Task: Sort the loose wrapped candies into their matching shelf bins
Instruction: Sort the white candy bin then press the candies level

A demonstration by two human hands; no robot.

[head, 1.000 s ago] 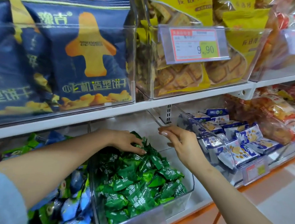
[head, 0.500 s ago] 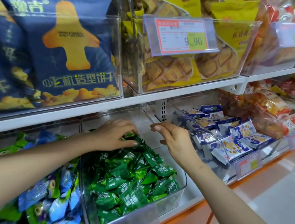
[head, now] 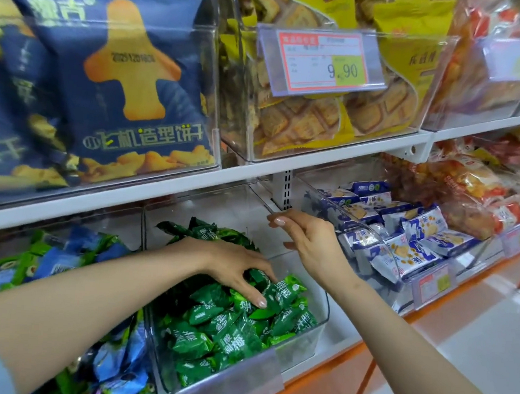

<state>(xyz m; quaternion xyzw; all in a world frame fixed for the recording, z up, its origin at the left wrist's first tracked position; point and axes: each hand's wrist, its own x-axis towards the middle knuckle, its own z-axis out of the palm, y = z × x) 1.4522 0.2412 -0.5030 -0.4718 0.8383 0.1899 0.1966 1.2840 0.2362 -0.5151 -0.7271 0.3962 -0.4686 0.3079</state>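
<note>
I read this as mid-sort at the green bin: my left hand [head: 234,269] lies on the heap of green candies [head: 229,334] inside the clear bin [head: 321,313], fingers bent down into the wrappers. Whether they are clamped on one piece I cannot tell. My right hand [head: 314,247] has thumb and forefinger either side of the bin's right wall, apparently pinching its top edge (steadying it, I'd guess). Next I would check for any stray colour in the pile and carry it to its own bin – the mixed blue-and-green candies [head: 60,262] sit just left. The bins stand on a white shelf [head: 340,332], blue-and-white packets [head: 421,228] to the right, pale glossy floor [head: 474,338] below.
</note>
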